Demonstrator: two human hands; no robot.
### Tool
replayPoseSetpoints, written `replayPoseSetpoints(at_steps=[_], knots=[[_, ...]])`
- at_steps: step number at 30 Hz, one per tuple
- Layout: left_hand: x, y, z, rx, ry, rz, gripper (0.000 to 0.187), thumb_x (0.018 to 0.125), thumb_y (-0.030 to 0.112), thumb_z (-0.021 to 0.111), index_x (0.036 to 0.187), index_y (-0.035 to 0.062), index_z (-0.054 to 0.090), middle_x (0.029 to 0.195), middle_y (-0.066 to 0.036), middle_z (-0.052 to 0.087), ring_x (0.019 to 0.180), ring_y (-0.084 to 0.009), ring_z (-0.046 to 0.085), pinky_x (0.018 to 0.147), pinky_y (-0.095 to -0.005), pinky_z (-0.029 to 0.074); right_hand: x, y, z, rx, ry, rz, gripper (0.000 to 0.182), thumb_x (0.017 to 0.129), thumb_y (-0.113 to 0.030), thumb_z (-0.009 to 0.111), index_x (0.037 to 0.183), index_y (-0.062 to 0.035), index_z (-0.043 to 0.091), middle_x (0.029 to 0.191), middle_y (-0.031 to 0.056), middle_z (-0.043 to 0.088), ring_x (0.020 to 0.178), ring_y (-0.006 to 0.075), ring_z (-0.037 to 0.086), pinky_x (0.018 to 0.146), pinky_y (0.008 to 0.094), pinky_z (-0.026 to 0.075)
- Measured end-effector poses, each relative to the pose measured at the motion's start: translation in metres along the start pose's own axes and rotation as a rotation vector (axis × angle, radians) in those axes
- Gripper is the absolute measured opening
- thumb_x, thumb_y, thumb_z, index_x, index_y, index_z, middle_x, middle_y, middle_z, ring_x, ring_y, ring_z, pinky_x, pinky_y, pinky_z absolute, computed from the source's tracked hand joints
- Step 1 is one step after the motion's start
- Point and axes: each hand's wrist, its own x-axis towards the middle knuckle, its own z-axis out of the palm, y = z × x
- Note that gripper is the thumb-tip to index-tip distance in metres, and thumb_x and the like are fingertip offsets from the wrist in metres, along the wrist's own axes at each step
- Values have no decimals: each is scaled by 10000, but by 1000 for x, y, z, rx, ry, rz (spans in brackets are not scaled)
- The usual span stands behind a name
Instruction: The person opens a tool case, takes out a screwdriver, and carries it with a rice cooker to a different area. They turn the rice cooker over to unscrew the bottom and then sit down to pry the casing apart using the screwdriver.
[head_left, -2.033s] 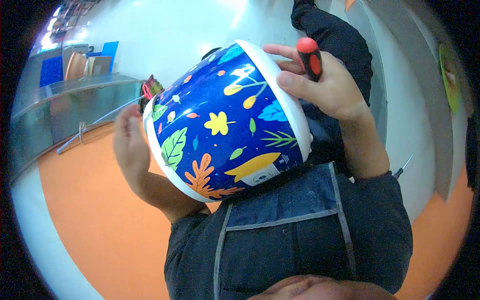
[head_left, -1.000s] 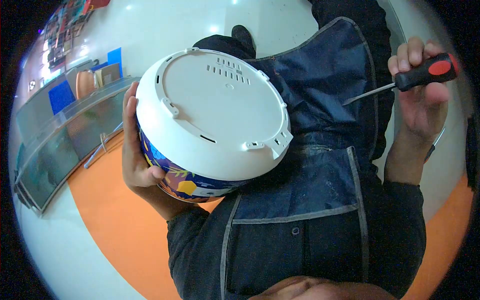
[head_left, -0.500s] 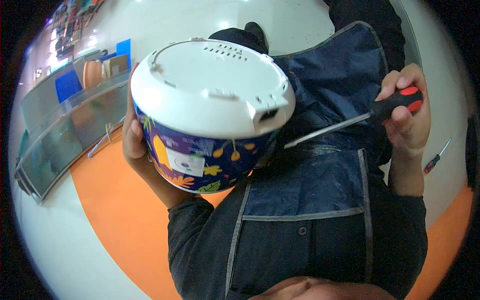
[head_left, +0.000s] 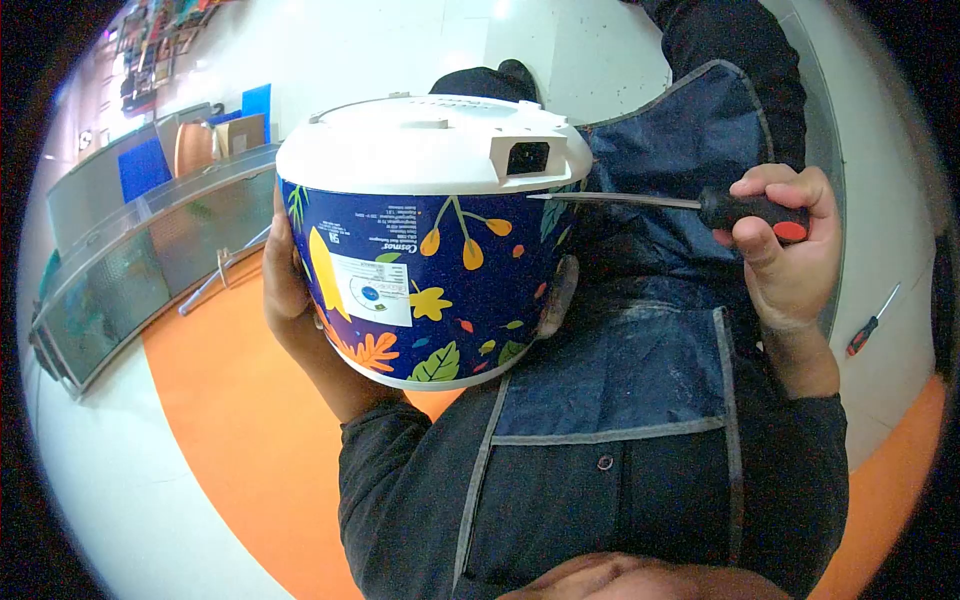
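A rice cooker point(head_left: 440, 280), dark blue with leaf prints and a label, is upside down with its white base point(head_left: 400, 150) on top. My left hand point(head_left: 288, 275) grips its left side, fingers partly hidden behind it. Between the fingers and thumb of my right hand point(head_left: 790, 245) is the black and red handle of a screwdriver point(head_left: 730, 207). Its shaft points left, the tip at the blue wall just below the white rim, under the dark socket point(head_left: 528, 158). Whether the tip touches the wall I cannot tell.
A second screwdriver point(head_left: 873, 322) lies on the floor at the right. On the left stands a low glass-sided partition point(head_left: 150, 255), with blue panels point(head_left: 145, 170) and a brown roll point(head_left: 194, 148) behind it. A dark apron point(head_left: 620, 370) covers my front.
The cooker has tilted so that more of its printed side shows and less of its base. The screwdriver has moved up and left and now lies nearly level, its tip by the rim.
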Motion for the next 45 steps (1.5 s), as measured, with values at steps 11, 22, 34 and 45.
replayPoseSetpoints(at_steps=[11,22,34,45], knots=[[5,1,3,14,-4,20,1013,831,526,649,1551,-52,232,1555,-276,346,1430,-355,396,1172,-456,324,7,-27,5,-626,-499,-88,365,853,-143,765,1178,-24,651,1027,147,681,906,302,669,800,362,528],[12,10,-4,15,-20,36,901,880,464,608,1539,-48,269,1542,-283,365,1416,-363,416,1165,-464,340,7,-20,-4,-493,-496,42,300,985,-186,604,1211,12,605,1119,173,684,1053,301,684,910,370,523],[0,3,36,221,199,47,781,934,398,562,1526,-44,310,1528,-291,385,1402,-370,437,1158,-473,357,54,73,101,-145,-456,-17,320,1050,-254,532,1246,-15,450,1117,220,642,1083,325,652,933,417,494],[15,4,49,336,240,-38,674,983,337,521,1514,-41,347,1515,-298,403,1389,-378,456,1152,-482,373,8,-39,39,-116,-465,253,288,1002,-186,601,1192,3,498,1046,220,654,1028,354,668,894,415,505]])
